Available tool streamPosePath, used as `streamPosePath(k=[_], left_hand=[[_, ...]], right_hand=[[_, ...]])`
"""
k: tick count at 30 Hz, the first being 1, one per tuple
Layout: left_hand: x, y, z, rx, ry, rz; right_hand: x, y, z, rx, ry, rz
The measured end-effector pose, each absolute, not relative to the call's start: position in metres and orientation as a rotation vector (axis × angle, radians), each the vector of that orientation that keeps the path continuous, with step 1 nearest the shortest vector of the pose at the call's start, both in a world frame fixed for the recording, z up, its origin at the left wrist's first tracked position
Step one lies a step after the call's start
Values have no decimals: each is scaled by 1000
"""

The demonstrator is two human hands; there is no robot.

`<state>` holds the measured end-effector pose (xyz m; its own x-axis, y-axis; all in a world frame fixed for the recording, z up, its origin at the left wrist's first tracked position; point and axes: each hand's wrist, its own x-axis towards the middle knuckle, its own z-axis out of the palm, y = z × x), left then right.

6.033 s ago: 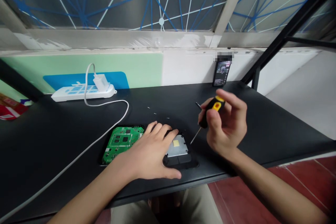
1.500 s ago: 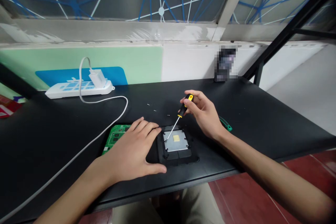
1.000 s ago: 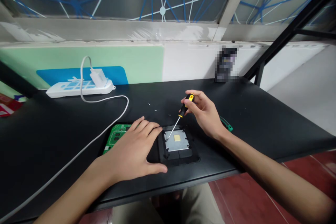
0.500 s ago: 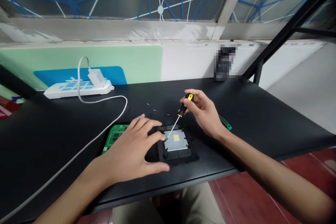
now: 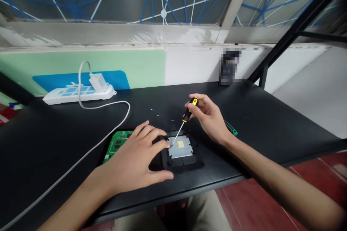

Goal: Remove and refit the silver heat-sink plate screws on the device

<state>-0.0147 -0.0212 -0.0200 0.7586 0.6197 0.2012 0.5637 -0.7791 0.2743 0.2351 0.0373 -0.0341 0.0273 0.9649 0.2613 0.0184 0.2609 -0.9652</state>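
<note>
My right hand [image 5: 207, 117] grips a black-and-yellow screwdriver [image 5: 190, 110] by its handle, the shaft slanting down to the left. Its tip meets the left edge of a silver metal plate [image 5: 181, 152], which has a yellowish square pad [image 5: 180, 144] on it. That plate sits in a black plastic casing [image 5: 199, 164] lying flat on the table. With fingers spread, my left hand [image 5: 138, 158] rests at the casing's left side, its index fingertip close to the screwdriver tip. Partly under this hand lies a green circuit board [image 5: 115, 144].
Several small screws [image 5: 158, 115] lie beyond the casing on the black table [image 5: 257, 122]. A green-handled tool [image 5: 231, 128] is partly hidden behind my right forearm. At the back left stands a white power strip [image 5: 67, 95] with a charger [image 5: 98, 82]; its white cable [image 5: 89, 148] crosses the table's left side.
The whole view has shifted slightly. My hands and the screwdriver keep nearly the same places on the casing.
</note>
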Motion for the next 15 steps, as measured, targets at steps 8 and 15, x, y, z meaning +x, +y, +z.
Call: streamPosePath(k=[8, 15], left_hand=[[-14, -23, -20, 2764, 944, 409], [-15, -22, -20, 2847, 894, 446]], right_hand=[[235, 37, -34, -1040, -1324, 977], [234, 36, -32, -1047, -1306, 979]])
